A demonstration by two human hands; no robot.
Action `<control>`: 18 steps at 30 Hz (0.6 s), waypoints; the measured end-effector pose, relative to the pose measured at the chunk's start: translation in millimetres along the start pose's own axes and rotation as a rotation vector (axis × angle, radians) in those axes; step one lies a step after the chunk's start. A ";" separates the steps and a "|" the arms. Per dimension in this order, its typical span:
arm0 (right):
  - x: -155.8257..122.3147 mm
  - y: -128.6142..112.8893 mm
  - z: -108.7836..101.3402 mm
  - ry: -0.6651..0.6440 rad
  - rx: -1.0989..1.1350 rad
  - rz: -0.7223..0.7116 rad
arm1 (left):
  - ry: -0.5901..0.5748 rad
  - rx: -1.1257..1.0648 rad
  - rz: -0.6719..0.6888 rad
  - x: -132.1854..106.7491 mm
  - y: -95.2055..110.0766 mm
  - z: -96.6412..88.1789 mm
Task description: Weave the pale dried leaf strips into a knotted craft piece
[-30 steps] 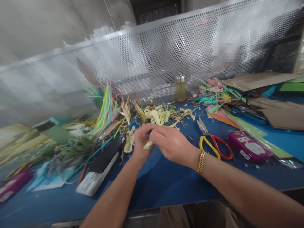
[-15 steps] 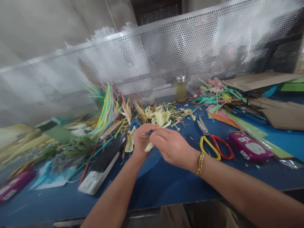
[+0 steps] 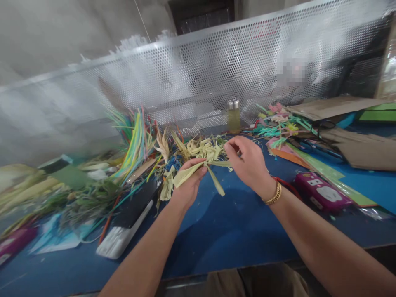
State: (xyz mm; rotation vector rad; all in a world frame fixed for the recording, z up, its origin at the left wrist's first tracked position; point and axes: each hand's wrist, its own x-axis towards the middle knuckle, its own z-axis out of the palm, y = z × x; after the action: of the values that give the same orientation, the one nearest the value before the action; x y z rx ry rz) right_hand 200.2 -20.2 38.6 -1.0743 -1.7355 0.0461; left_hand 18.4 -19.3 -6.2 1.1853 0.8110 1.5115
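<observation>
My left hand (image 3: 186, 185) is closed on a pale yellow-green husk strip (image 3: 189, 172), held just above the blue table (image 3: 235, 231). My right hand (image 3: 248, 161), with a gold bracelet at the wrist, pinches a narrow sliver of the same strip and holds it out to the right, so the husk is split in two. A loose end hangs down between the hands. Behind them lies a heap of pale husk scraps (image 3: 206, 149).
Coloured strips (image 3: 136, 140) fan up at the left over green scraps. A black and white box (image 3: 128, 220) lies left of my arm. A small bottle (image 3: 234, 115) stands by the perforated metal screen (image 3: 216, 70). A purple power strip (image 3: 321, 196), red-handled scissors (image 3: 286, 183) and cardboard (image 3: 361, 148) lie right.
My hands were together over a folded husk piece. The right hand has now pulled away up and to the right, tearing a strip off, and now covers most of the scissors.
</observation>
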 end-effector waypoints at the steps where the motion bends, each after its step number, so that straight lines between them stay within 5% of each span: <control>1: 0.6 2.4 0.8 -0.052 -0.047 0.036 | -0.011 0.001 -0.002 0.0 0.9 -0.1; 4: -1.7 5.7 8.7 -0.316 -0.008 0.153 | -0.040 0.024 -0.007 -0.1 2.4 -0.6; 6: -4.6 6.0 16.7 -0.473 0.209 0.260 | -0.072 0.052 -0.020 -1.0 1.3 -0.7; 8: -6.9 6.6 24.8 -0.500 0.496 0.371 | -0.098 0.106 -0.026 -2.2 -1.2 -0.4; 14: -6.1 17.7 37.3 -0.285 0.922 0.597 | -0.148 0.372 -0.006 2.0 10.4 -6.0; 16: -4.0 23.0 37.2 -0.170 0.952 0.626 | 0.001 0.504 0.079 4.5 32.9 -15.1; 18: -1.9 27.2 36.7 -0.101 0.973 0.643 | 0.230 0.493 0.303 3.4 63.3 -26.7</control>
State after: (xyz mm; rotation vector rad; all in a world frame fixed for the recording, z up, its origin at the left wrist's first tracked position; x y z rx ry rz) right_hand 189.0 10.9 7.0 -0.8176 -1.1217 1.2255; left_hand -26.2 -31.0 44.9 1.5654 1.2533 1.7759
